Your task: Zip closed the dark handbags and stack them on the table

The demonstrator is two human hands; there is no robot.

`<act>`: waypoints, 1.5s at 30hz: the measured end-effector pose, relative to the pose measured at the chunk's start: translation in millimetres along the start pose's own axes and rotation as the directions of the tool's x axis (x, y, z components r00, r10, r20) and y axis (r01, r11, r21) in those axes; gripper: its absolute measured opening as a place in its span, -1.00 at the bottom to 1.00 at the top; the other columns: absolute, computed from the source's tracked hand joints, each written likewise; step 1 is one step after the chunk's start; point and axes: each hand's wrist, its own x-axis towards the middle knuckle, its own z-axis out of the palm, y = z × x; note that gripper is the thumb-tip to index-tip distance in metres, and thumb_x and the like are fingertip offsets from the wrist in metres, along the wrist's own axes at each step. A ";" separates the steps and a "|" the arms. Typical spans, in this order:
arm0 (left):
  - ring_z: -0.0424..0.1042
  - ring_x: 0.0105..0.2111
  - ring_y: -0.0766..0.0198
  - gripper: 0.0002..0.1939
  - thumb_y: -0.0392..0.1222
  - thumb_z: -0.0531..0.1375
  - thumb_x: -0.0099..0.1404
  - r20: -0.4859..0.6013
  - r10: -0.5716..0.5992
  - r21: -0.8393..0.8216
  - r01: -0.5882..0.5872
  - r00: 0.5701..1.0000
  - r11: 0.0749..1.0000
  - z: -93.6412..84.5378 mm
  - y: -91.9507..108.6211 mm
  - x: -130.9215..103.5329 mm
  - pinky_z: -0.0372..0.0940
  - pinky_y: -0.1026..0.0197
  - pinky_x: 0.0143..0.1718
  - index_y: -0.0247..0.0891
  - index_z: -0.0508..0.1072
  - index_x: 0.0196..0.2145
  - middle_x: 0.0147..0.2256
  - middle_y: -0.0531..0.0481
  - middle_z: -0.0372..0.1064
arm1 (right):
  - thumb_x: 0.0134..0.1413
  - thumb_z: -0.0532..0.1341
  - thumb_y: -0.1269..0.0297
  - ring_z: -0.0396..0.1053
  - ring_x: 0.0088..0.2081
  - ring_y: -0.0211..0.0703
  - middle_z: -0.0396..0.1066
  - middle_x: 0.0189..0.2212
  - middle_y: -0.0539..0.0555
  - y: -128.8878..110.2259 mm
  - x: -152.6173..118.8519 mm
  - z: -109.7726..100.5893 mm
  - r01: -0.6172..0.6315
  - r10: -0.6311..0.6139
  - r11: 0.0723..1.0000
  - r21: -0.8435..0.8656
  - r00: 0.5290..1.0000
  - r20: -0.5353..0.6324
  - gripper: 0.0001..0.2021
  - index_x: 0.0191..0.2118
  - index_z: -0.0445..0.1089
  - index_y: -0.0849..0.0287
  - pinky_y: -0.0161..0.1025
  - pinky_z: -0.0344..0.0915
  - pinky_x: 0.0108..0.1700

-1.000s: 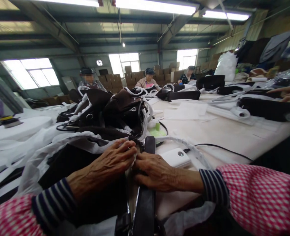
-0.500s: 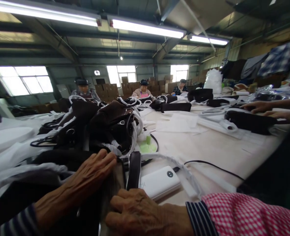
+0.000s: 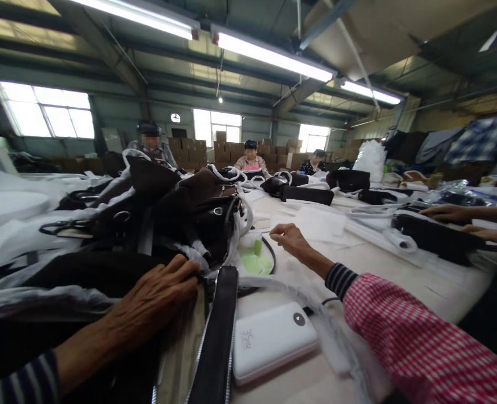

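My left hand (image 3: 164, 292) is closed over the edge of a black bag (image 3: 84, 275) in front of me, its fingers bent at the rim. Beside it, the bag's opening shows a greyish-beige lining (image 3: 181, 342) and a black strip with a metal zipper (image 3: 217, 336). Stretched forward over the table, my right hand (image 3: 293, 241) has its fingers drawn together. A thin light line lies at its fingertips; I cannot make out whether it is held. Near that hand lie pale green slips (image 3: 254, 258), ringed by a black cord.
A white power bank (image 3: 274, 342) with a cable lies right of the bag. Dark bags with wrapped handles (image 3: 189, 207) are heaped ahead. A white roll (image 3: 402, 238) lies to the right, near another person's hands (image 3: 450, 213). Several people sit across the table.
My right hand has left the bag's zipper edge and moved forward to beside the green slips. The zipper strip now shows at full length. My left hand stays on the bag.
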 end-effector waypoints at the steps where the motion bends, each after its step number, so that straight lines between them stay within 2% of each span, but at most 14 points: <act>1: 0.27 -0.06 0.12 -0.77 -0.32 0.06 0.49 -0.012 0.005 -0.057 -0.006 1.000 0.998 0.2 -4.8 1.3 0.19 0.10 -0.09 -0.18 0.50 -0.24 0.01 -0.01 0.38 | 0.18 0.23 0.39 0.51 -0.23 -0.16 0.61 -0.27 0.13 7.6 9.9 1.9 -0.021 0.021 1.000 -0.021 1.000 0.002 -0.80 -0.19 0.62 0.29 -0.32 0.32 -0.20; 3: 0.28 -0.10 0.16 -0.76 -0.20 0.07 0.52 -0.020 0.018 -0.160 -0.021 1.000 0.987 0.5 -13.2 3.6 0.20 0.13 -0.11 -0.18 0.49 -0.27 -0.08 0.01 0.39 | 0.12 0.28 0.38 0.52 -0.22 -0.14 0.62 -0.26 0.14 15.5 22.3 9.2 -0.040 0.041 0.997 -0.068 0.999 0.017 -0.81 -0.19 0.63 0.27 -0.31 0.32 -0.21; 6: 0.32 -0.09 0.18 -0.79 -0.15 0.13 0.50 0.007 -0.024 -0.227 0.025 1.000 0.974 0.0 -18.6 5.3 0.20 0.15 -0.10 -0.15 0.53 -0.26 -0.07 0.03 0.38 | 0.02 0.34 0.38 0.52 -0.16 -0.09 0.62 -0.24 0.13 16.2 29.3 23.2 -0.058 0.062 0.986 -0.156 0.998 0.020 -0.82 -0.22 0.65 0.19 -0.29 0.30 -0.16; 10: 0.35 -0.10 0.17 -0.80 -0.17 0.17 0.45 0.032 -0.095 -0.227 0.100 0.995 0.969 -3.1 -14.3 5.9 0.18 0.15 -0.13 -0.14 0.56 -0.31 -0.08 0.04 0.40 | 0.06 0.30 0.41 0.49 -0.10 -0.05 0.61 -0.22 0.15 14.3 29.8 35.6 -0.058 0.053 0.971 -0.231 0.998 -0.024 -0.83 -0.24 0.65 0.17 -0.25 0.29 -0.08; 14: 0.37 -0.12 0.17 -0.82 -0.18 0.22 0.39 0.030 -0.134 -0.232 0.138 0.990 0.963 -7.0 -9.0 7.4 0.18 0.15 -0.12 -0.15 0.59 -0.37 -0.11 0.04 0.43 | 0.10 0.29 0.40 0.49 -0.09 -0.09 0.61 -0.20 0.12 16.4 26.7 36.4 -0.022 0.011 0.974 -0.224 0.999 -0.051 -0.84 -0.26 0.65 0.14 -0.28 0.27 -0.05; 18: 0.39 -0.08 0.15 -0.83 -0.15 0.24 0.39 0.048 -0.185 -0.245 0.191 0.982 0.951 -11.5 -5.3 8.4 0.19 0.15 -0.09 -0.14 0.61 -0.33 -0.07 0.03 0.44 | 0.08 0.31 0.37 0.51 -0.23 -0.12 0.59 -0.36 0.11 28.2 23.8 19.7 -0.056 0.041 0.987 -0.150 0.994 -0.101 -0.89 -0.36 0.62 0.18 -0.31 0.29 -0.15; 23: 0.39 -0.07 0.17 -0.82 -0.16 0.23 0.39 0.043 -0.172 -0.256 0.178 0.984 0.950 -11.7 -7.3 6.7 0.19 0.17 -0.09 -0.15 0.62 -0.34 -0.07 0.04 0.43 | 0.01 0.27 0.39 0.42 -0.50 -0.23 0.50 -0.53 0.11 60.1 4.2 -19.2 -0.197 0.199 0.980 0.026 0.970 -0.141 -0.89 -0.44 0.53 0.30 -0.35 0.26 -0.43; 27: 0.40 -0.09 0.19 -0.85 -0.18 0.24 0.36 0.007 -0.114 -0.295 0.111 0.993 0.949 -0.7 -19.9 6.2 0.21 0.22 -0.08 -0.13 0.63 -0.32 -0.06 0.07 0.44 | -0.05 0.27 0.36 0.32 -0.60 -0.28 0.46 -0.60 0.09 77.6 -21.0 -36.3 -0.261 0.270 0.955 0.144 0.961 -0.051 -0.88 -0.50 0.47 0.30 -0.39 0.14 -0.59; 32: 0.40 -0.11 0.20 -0.76 -0.12 0.17 0.42 -0.016 -0.064 -0.288 0.057 0.998 0.956 6.3 -26.9 6.9 0.21 0.24 -0.10 -0.15 0.62 -0.34 -0.06 0.07 0.45 | -0.09 0.28 0.38 0.21 -0.67 -0.33 0.33 -0.72 0.00 81.0 -31.0 -35.5 -0.282 0.275 0.944 0.175 0.959 0.061 -0.90 -0.48 0.51 0.32 -0.39 0.05 -0.62; 36: 0.41 -0.12 0.20 -0.77 -0.15 0.15 0.45 -0.002 -0.102 -0.256 0.098 0.995 0.962 -1.3 -18.8 5.3 0.21 0.23 -0.09 -0.15 0.61 -0.29 -0.10 0.06 0.46 | -0.10 0.31 0.40 0.28 -0.64 -0.32 0.39 -0.66 0.03 81.0 -24.2 -38.4 -0.275 0.269 0.952 0.136 0.961 0.062 -0.92 -0.46 0.51 0.33 -0.40 0.10 -0.59; 39: 0.43 -0.12 0.20 -0.77 -0.16 0.14 0.46 0.029 -0.135 -0.241 0.138 0.990 0.961 -3.8 -15.7 4.2 0.23 0.22 -0.10 -0.14 0.61 -0.24 -0.08 0.05 0.45 | -0.05 0.33 0.38 0.36 -0.57 -0.30 0.48 -0.51 0.08 82.4 -18.2 -44.6 -0.229 0.233 0.968 0.098 0.972 -0.027 -0.83 -0.29 0.54 0.35 -0.40 0.17 -0.53; 41: 0.44 -0.11 0.20 -0.77 -0.13 0.14 0.47 0.019 -0.122 -0.229 0.123 0.992 0.966 -1.1 -17.8 3.7 0.23 0.23 -0.11 -0.12 0.61 -0.24 -0.06 0.04 0.45 | 0.00 0.32 0.38 0.40 -0.51 -0.30 0.51 -0.42 0.09 83.4 -15.0 -48.0 -0.181 0.188 0.980 0.085 0.979 -0.084 -0.77 -0.18 0.54 0.34 -0.40 0.24 -0.46; 43: 0.44 -0.12 0.21 -0.79 -0.09 0.17 0.45 -0.004 -0.107 -0.211 0.103 0.994 0.972 3.8 -22.0 2.9 0.24 0.24 -0.12 -0.09 0.61 -0.24 -0.07 0.04 0.45 | 0.04 0.28 0.40 0.41 -0.48 -0.32 0.52 -0.40 0.09 84.6 -12.0 -49.2 -0.146 0.154 0.986 0.080 0.983 -0.100 -0.79 -0.19 0.56 0.32 -0.41 0.27 -0.42; 45: 0.44 -0.13 0.22 -0.80 -0.07 0.18 0.44 -0.017 -0.099 -0.200 0.094 0.995 0.975 8.7 -26.2 1.9 0.25 0.26 -0.15 -0.07 0.61 -0.25 -0.07 0.05 0.45 | 0.04 0.26 0.42 0.40 -0.51 -0.32 0.52 -0.44 0.09 86.7 -8.9 -47.6 -0.142 0.149 0.987 0.078 0.985 -0.088 -0.84 -0.27 0.57 0.32 -0.41 0.24 -0.46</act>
